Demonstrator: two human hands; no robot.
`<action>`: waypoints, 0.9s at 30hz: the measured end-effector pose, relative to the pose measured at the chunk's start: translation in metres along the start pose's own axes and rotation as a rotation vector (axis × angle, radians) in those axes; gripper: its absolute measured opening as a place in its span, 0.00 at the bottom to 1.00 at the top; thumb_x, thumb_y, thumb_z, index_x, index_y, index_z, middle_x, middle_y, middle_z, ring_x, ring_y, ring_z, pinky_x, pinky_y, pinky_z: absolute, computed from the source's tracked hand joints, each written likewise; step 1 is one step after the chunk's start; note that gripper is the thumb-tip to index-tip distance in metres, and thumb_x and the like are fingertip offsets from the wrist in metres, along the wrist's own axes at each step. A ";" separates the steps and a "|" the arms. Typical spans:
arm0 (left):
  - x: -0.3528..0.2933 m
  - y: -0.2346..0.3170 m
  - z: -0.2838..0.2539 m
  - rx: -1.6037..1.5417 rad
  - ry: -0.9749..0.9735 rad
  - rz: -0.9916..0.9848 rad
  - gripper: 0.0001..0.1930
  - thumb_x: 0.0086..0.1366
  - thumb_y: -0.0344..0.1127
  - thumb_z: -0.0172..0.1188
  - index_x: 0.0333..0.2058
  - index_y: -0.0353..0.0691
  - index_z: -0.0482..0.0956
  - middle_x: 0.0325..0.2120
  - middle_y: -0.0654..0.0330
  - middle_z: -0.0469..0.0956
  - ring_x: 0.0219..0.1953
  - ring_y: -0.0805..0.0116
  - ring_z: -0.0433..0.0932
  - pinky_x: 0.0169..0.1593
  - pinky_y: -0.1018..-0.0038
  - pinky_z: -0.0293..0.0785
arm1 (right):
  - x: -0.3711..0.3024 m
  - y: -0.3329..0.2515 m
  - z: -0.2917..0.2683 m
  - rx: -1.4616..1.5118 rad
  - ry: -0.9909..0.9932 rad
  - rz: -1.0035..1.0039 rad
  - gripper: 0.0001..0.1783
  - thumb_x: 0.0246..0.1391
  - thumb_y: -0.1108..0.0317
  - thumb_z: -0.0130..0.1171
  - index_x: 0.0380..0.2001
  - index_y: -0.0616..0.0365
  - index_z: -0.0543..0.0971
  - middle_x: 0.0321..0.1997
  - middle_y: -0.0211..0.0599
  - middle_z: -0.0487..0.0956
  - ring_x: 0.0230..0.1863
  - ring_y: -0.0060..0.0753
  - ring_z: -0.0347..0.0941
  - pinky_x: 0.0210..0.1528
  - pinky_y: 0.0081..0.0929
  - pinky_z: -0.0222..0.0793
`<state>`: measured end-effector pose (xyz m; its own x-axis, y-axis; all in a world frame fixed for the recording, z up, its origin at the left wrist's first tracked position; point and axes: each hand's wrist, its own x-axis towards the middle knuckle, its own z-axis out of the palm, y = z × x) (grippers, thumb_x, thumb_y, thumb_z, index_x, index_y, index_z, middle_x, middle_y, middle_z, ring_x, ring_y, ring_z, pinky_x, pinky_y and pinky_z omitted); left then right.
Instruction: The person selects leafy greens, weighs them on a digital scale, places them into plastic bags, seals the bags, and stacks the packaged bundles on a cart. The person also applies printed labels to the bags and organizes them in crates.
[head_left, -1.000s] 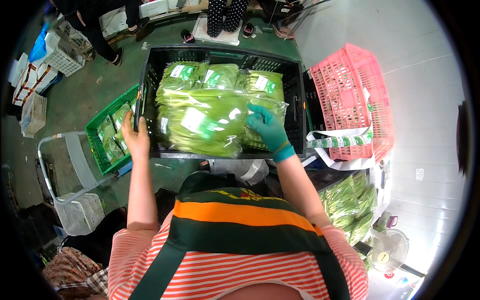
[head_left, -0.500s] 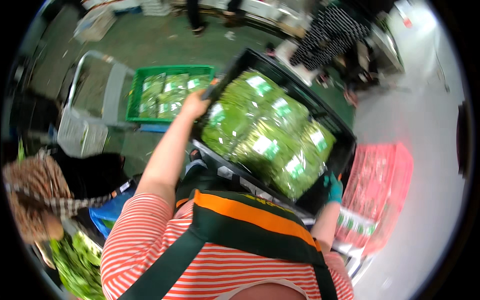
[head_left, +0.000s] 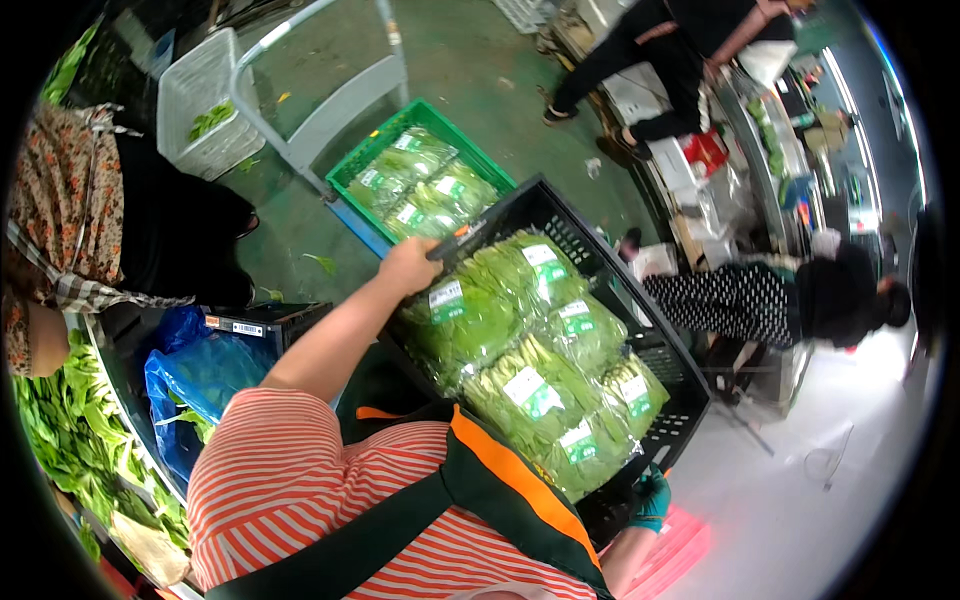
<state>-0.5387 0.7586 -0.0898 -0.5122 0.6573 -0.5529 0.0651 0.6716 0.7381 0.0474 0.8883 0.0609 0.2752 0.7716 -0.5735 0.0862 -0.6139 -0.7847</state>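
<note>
A black plastic crate hangs tilted in front of my body, gripped at both ends. Inside it lie several clear bags of leafy greens with white and green labels. Bare fingers of my left hand close over the rim at the crate's left end. At the lower right end my right hand, in a teal glove, is wrapped round the rim; part of its grip is hidden by the crate.
Just beyond my left hand, a green crate of bagged greens sits on a grey trolley. A translucent basket stands behind. Blue bag and loose greens lie left, near a person. Pink crate lies lower right.
My view has swung right, and the black crate has come closer to the green crate and trolley. The pink crate has slid mostly beneath my right arm. Both hands keep their hold.
</note>
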 end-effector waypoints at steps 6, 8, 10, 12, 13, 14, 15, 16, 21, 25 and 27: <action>0.095 -0.004 -0.144 0.118 0.372 0.099 0.19 0.50 0.36 0.57 0.43 0.41 0.76 0.34 0.49 0.78 0.37 0.56 0.77 0.43 0.66 0.69 | 0.061 -0.032 0.211 0.070 -0.453 0.007 0.10 0.51 0.67 0.55 0.36 0.60 0.73 0.25 0.27 0.72 0.25 0.22 0.65 0.25 0.17 0.62; 0.143 -0.019 -0.183 0.220 0.442 0.082 0.23 0.51 0.38 0.53 0.49 0.50 0.73 0.44 0.53 0.74 0.46 0.54 0.73 0.50 0.65 0.68 | 0.069 -0.033 0.282 0.064 -0.572 0.032 0.13 0.50 0.67 0.56 0.38 0.61 0.73 0.27 0.29 0.72 0.26 0.25 0.65 0.27 0.19 0.63; 0.172 -0.016 -0.217 0.291 0.512 0.123 0.23 0.52 0.38 0.56 0.49 0.43 0.71 0.41 0.48 0.75 0.46 0.53 0.73 0.49 0.65 0.68 | 0.093 -0.021 0.338 0.077 -0.622 0.076 0.15 0.49 0.67 0.58 0.40 0.61 0.72 0.28 0.29 0.72 0.27 0.26 0.66 0.28 0.21 0.66; 0.211 -0.039 -0.242 0.297 0.550 0.220 0.23 0.52 0.37 0.55 0.48 0.40 0.71 0.42 0.48 0.75 0.46 0.52 0.73 0.49 0.66 0.68 | 0.141 0.009 0.376 0.014 -0.590 0.054 0.17 0.51 0.66 0.56 0.43 0.61 0.71 0.31 0.31 0.74 0.31 0.27 0.70 0.31 0.23 0.68; 0.241 -0.068 -0.253 0.331 0.565 0.323 0.24 0.52 0.36 0.55 0.49 0.39 0.70 0.42 0.47 0.74 0.46 0.51 0.73 0.49 0.66 0.67 | 0.148 0.019 0.395 -0.033 -0.629 0.059 0.18 0.52 0.66 0.55 0.46 0.61 0.70 0.33 0.33 0.74 0.33 0.29 0.71 0.33 0.25 0.70; 0.263 -0.096 -0.260 0.366 0.582 0.440 0.25 0.51 0.36 0.54 0.50 0.37 0.69 0.43 0.47 0.74 0.46 0.51 0.73 0.49 0.66 0.67 | 0.170 0.039 0.414 -0.054 -0.623 0.076 0.20 0.54 0.66 0.53 0.49 0.60 0.68 0.34 0.35 0.75 0.34 0.32 0.72 0.34 0.26 0.70; 0.272 -0.116 -0.247 0.328 0.590 0.405 0.27 0.51 0.36 0.55 0.51 0.37 0.67 0.43 0.45 0.74 0.45 0.50 0.73 0.50 0.66 0.67 | 0.183 0.059 0.432 -0.084 -0.619 0.128 0.19 0.55 0.65 0.51 0.50 0.59 0.67 0.34 0.35 0.75 0.33 0.34 0.72 0.35 0.28 0.70; 0.279 -0.136 -0.234 0.298 0.606 0.371 0.28 0.50 0.37 0.56 0.52 0.37 0.65 0.42 0.44 0.73 0.45 0.50 0.73 0.50 0.66 0.67 | 0.202 0.087 0.453 -0.117 -0.538 0.138 0.18 0.57 0.65 0.49 0.50 0.57 0.67 0.32 0.37 0.75 0.32 0.35 0.72 0.35 0.29 0.70; 0.225 -0.170 -0.147 0.496 0.977 -0.249 0.48 0.44 0.48 0.67 0.59 0.40 0.48 0.54 0.44 0.58 0.56 0.46 0.59 0.55 0.59 0.63 | 0.226 0.163 0.502 -0.485 -0.179 -0.001 0.11 0.57 0.65 0.48 0.39 0.60 0.69 0.25 0.40 0.77 0.21 0.32 0.72 0.24 0.27 0.70; 0.211 -0.182 -0.115 -0.248 0.846 -0.483 0.40 0.46 0.43 0.63 0.54 0.30 0.53 0.53 0.40 0.60 0.52 0.46 0.65 0.53 0.63 0.64 | 0.222 0.139 0.483 -0.442 -0.501 0.131 0.13 0.56 0.61 0.52 0.40 0.58 0.70 0.28 0.41 0.78 0.25 0.35 0.74 0.30 0.35 0.72; 0.222 -0.193 -0.117 -0.264 0.741 -0.433 0.34 0.47 0.42 0.60 0.49 0.28 0.60 0.46 0.39 0.68 0.47 0.44 0.70 0.51 0.62 0.66 | 0.218 0.146 0.478 -0.486 -0.484 0.069 0.12 0.57 0.62 0.51 0.39 0.59 0.70 0.28 0.41 0.78 0.27 0.34 0.74 0.32 0.33 0.71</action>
<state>-0.7655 0.7344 -0.3098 -0.8733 -0.0858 -0.4795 -0.4144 0.6484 0.6386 -0.3374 1.0460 -0.2913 -0.1537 0.6457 -0.7479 0.5345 -0.5823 -0.6125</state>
